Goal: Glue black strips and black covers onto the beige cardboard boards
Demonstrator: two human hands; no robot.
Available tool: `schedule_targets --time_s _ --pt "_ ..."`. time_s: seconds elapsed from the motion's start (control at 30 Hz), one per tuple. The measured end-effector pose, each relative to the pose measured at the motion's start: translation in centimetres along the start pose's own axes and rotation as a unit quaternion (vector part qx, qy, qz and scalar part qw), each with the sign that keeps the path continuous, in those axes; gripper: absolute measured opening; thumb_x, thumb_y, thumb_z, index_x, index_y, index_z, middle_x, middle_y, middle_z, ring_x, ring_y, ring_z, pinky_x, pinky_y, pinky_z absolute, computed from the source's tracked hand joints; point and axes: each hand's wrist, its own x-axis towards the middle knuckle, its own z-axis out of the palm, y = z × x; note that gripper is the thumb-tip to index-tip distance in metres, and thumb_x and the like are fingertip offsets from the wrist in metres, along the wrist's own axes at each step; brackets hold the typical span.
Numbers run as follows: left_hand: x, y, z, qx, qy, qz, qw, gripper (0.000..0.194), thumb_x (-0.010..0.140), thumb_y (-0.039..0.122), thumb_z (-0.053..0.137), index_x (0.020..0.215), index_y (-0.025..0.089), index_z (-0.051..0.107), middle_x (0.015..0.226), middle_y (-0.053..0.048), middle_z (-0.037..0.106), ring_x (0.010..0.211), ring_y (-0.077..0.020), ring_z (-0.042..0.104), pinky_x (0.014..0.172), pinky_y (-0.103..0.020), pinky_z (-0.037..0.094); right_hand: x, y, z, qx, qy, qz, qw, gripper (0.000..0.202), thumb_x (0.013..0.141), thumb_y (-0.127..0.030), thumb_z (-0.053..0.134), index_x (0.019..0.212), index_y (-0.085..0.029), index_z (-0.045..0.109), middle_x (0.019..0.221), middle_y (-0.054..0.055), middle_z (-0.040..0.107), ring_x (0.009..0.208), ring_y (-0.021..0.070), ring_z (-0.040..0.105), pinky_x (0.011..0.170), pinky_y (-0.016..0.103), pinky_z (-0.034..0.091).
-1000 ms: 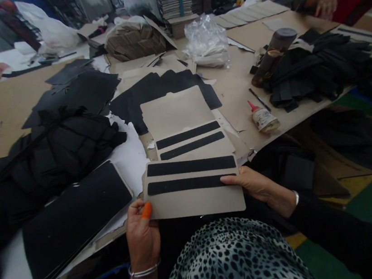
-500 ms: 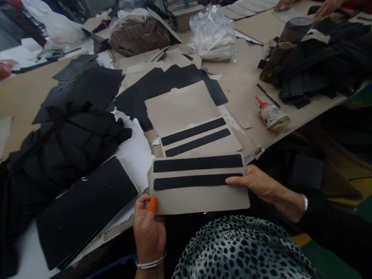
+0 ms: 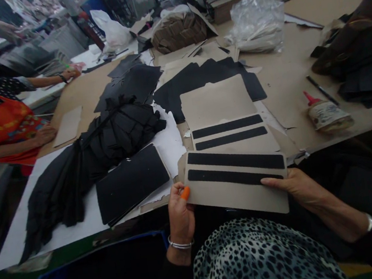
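Note:
A beige panel (image 3: 234, 193) with two black strips across it is held up in front of me, over the table's near edge. My left hand (image 3: 181, 211), an orange cover on one finger, pinches its left edge. At the right edge my right hand (image 3: 302, 186) grips it, thumb on the lower black strip. Just behind lies a similar beige piece (image 3: 217, 101) with two black strips. Left of it is a stack of black panels (image 3: 133, 183), and beyond that a large heap of black strips (image 3: 117, 135).
A glue bottle (image 3: 328, 116) with a red tip and a black pen (image 3: 322, 89) lie on the right. Black sheets (image 3: 205, 79), a plastic bag (image 3: 256, 22) and a wrapped bundle (image 3: 178, 28) are farther back. A person in an orange apron (image 3: 5, 120) is at the left.
The view has turned left, so the table contents appear farther right and more of the person at the left shows. Both hands still hold the panel, which tilts slightly more down to the right.

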Motion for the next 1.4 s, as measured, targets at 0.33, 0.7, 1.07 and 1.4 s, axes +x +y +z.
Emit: schedule_targets --time_s 0.33,0.7,1.07,1.4 --pt "0.5 0.7 -0.7 0.000 -0.037 -0.046 0.998 0.041 0.073 0.033 0.084 0.105 0.022 0.060 0.096 -0.002 0.074 0.080 -0.0173 0.069 0.071 -0.026 0.052 -0.3 -0.6 0.2 -0.015 -0.003 0.004 1.000 0.052 0.052 -0.045 0.097 0.094 -0.018 0.083 0.104 0.012 0.080 0.099 0.0361 0.074 0.096 0.051 0.058" --pt "0.7 0.6 -1.4 0.100 -0.048 -0.139 0.984 0.052 0.065 0.039 0.091 0.109 0.016 0.075 0.094 -0.012 0.080 0.085 -0.0302 0.076 0.072 -0.038 0.062 -0.2 0.5 0.6 -0.030 -0.074 -0.003 0.997 0.048 0.059 -0.048 0.092 0.096 -0.018 0.083 0.095 0.009 0.081 0.086 0.0304 0.074 0.084 0.045 0.059" --pt "1.1 2.2 -0.7 0.108 0.023 -0.103 0.989 0.055 0.055 0.037 0.095 0.102 0.018 0.075 0.086 -0.007 0.080 0.079 -0.0292 0.076 0.068 -0.038 0.063 0.5 -1.7 1.4 -0.014 -0.090 -0.008 0.996 0.046 0.064 -0.051 0.091 0.094 -0.017 0.081 0.094 0.007 0.080 0.081 0.0233 0.072 0.076 0.035 0.056" --pt "1.1 3.1 -0.3 0.101 0.054 -0.088 0.990 0.062 0.049 0.038 0.096 0.103 0.020 0.073 0.084 -0.004 0.079 0.089 -0.0312 0.076 0.072 -0.039 0.064 0.2 -3.0 2.6 0.072 -0.104 0.020 0.992 0.049 0.074 -0.060 0.083 0.096 -0.017 0.080 0.092 0.008 0.080 0.080 0.0217 0.073 0.074 0.032 0.057"
